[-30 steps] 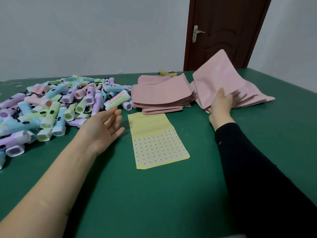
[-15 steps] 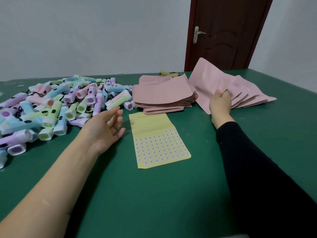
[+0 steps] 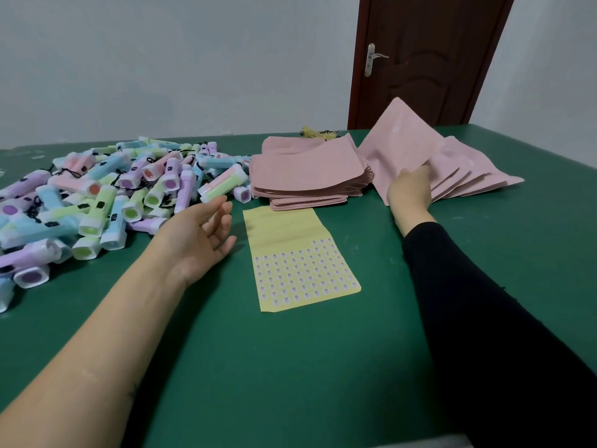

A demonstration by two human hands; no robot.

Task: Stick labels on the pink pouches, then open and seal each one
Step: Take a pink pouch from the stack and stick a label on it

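We judge labelling is in hand: right hand point(image 3: 410, 189) fingers grasp a flat pink pouch point(image 3: 400, 140) beyond the yellow label sheet point(image 3: 284, 227), left hand point(image 3: 200, 234) lies released beside it; next comes peeling from that sheet.

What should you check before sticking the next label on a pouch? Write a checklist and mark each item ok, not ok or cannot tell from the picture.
1. Label sheet lies flat between the arms, with labels left on it: ok.
2. Left hand is open and holds nothing, free to peel: ok.
3. Right hand grips the raised pouch: ok.
4. Only one pouch is gripped: cannot tell; the fanned pouches overlap beneath it.
5. Raised pouch laid flat for sticking: not ok; it tilts up off the table.
6. Raised pouch unlabelled: cannot tell; a small pale spot shows on it.
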